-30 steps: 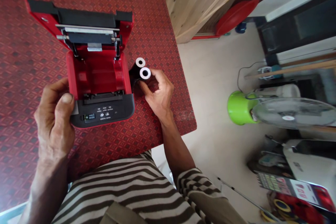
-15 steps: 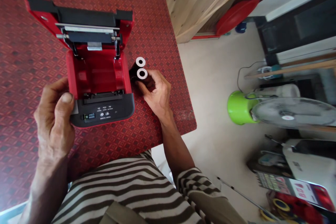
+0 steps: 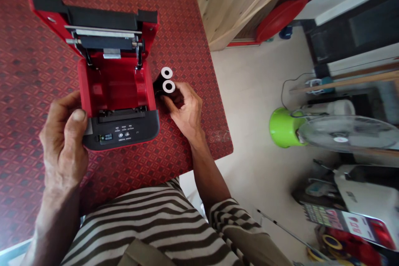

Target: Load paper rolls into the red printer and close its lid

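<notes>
A red and black receipt printer [image 3: 124,129] stands on the table with its lid [image 3: 99,18] raised, and its red paper bay shows no roll inside. My left hand [image 3: 64,141] grips the printer's left front corner, thumb on top and fingers along the side. Right of the printer, two dark paper rolls with white ends stand side by side. My right hand [image 3: 185,110] has thumb and fingers closed around the nearer roll [image 3: 168,87]. The farther roll [image 3: 166,72] stands just behind it, apart from my fingers.
The table [image 3: 187,29] has a red patterned cover, and its right edge runs close to my right hand. Beyond it on the floor are a green bucket [image 3: 285,128], a fan [image 3: 346,133] and a white machine [image 3: 368,199]. Wooden panelling [image 3: 237,0] rises at the top.
</notes>
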Motion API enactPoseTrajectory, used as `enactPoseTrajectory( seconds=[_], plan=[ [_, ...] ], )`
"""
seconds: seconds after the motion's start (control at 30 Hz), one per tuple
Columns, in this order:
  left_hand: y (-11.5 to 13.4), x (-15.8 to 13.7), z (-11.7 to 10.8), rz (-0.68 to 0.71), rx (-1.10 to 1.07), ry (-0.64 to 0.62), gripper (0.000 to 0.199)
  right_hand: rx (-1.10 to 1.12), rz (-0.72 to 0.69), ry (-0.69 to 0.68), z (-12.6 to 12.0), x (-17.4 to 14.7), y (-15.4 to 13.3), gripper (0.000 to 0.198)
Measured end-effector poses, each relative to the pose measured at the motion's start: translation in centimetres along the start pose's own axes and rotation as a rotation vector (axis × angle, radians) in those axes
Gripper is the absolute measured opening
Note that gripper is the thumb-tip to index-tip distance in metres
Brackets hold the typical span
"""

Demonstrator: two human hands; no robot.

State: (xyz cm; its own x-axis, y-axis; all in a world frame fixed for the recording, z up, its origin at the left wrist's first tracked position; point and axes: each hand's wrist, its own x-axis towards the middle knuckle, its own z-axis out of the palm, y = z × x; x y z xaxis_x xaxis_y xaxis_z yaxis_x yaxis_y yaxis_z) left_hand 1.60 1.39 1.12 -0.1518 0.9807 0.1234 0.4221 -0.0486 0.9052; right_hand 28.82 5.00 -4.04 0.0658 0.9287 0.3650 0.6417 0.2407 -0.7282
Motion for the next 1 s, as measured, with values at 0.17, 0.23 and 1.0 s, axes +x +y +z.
enactPoseTrajectory(
  seconds=[0.17,0.23,1.0],
  plan=[
    [0.12,-0.07,0.01,-0.019,0.008,-0.01,0.047,-0.025,0.033,-0.012,0.11,-0.04,0.04,0.014],
    [0.15,-0.11,0.01,-0.018,0.011,-0.009,0.048,-0.025,0.031,-0.009,0.14,-0.05,0.08,0.014],
    [0.58,-0.17,0.02,-0.009,0.04,-0.017,0.048,-0.039,-0.003,-0.017,-0.05,-0.21,0.09,0.015]
  ],
)
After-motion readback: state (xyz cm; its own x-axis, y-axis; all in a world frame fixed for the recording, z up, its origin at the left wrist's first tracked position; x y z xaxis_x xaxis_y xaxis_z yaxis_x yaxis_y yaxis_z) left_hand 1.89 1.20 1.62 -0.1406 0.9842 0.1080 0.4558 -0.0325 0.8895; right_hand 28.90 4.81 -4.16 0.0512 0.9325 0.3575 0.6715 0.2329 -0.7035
